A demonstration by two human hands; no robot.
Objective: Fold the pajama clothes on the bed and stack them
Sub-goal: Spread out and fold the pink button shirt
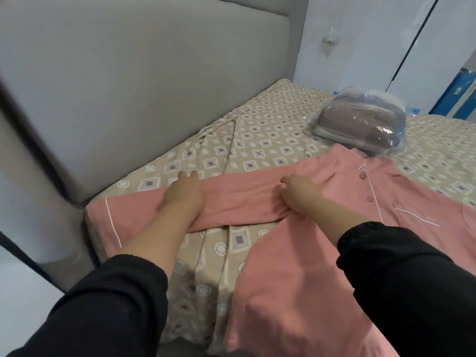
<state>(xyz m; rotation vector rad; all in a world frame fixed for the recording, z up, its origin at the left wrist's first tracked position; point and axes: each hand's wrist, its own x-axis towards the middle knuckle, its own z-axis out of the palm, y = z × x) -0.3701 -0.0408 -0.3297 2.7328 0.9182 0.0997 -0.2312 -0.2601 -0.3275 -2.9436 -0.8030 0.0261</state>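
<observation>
A pink pajama shirt (296,266) with white piping and pink buttons lies spread face up on the patterned bed sheet (270,130). Its long sleeve (231,202) stretches out to the left, the cuff near the bed's left edge. My left hand (184,194) lies flat on the middle of that sleeve, fingers pointing toward the headboard. My right hand (300,193) presses on the shirt where the sleeve joins the shoulder, fingers bent a little on the cloth. Both forearms wear black sleeves.
A clear plastic bag (360,124) with folded grey-brown and lilac clothes sits on the bed just beyond the shirt's collar. The grey padded headboard (103,86) runs along the left. White wardrobe doors (373,34) and a blue object (456,96) stand behind the bed.
</observation>
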